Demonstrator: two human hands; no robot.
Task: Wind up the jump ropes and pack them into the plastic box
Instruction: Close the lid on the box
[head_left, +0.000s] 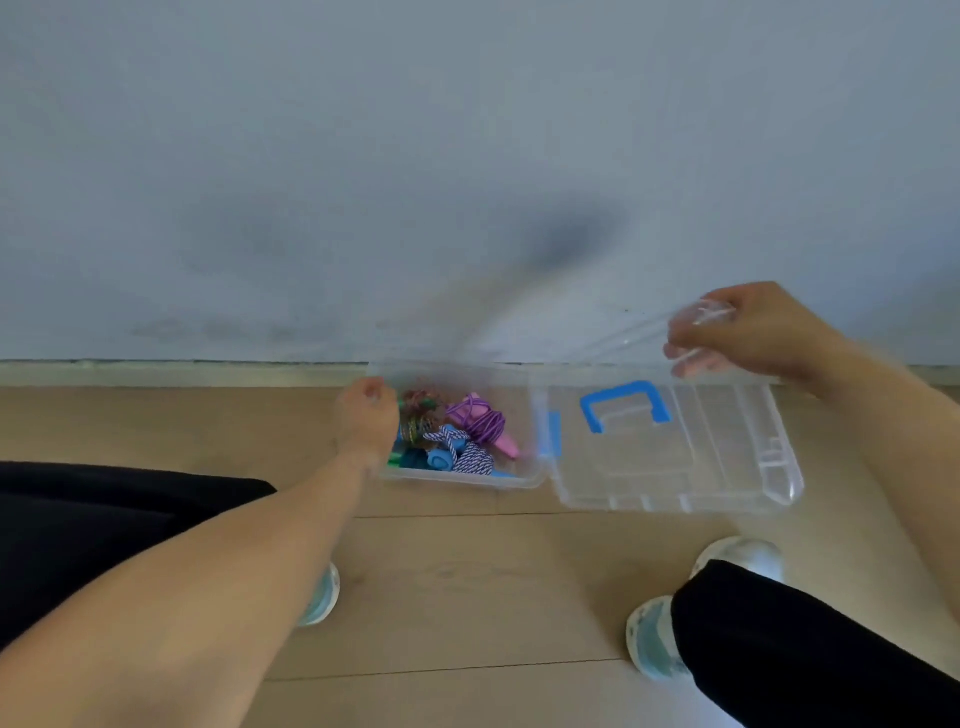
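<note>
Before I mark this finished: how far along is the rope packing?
Done: wound jump ropes lie inside the plastic box. In hand: the right hand holds the clear lid beside the box, fingers gripping its far edge; the left hand is at the box's left wall. Left: closing the lid.

Left hand (366, 415) reaches forward, grip seemingly curled; right hand (748, 332) raised, fingers pinching.

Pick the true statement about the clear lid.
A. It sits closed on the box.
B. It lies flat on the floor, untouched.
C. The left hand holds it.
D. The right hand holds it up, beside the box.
D: the right hand grips the far edge of the lid, which is off the box, to its right, while the left hand is at the box's left side.
</note>
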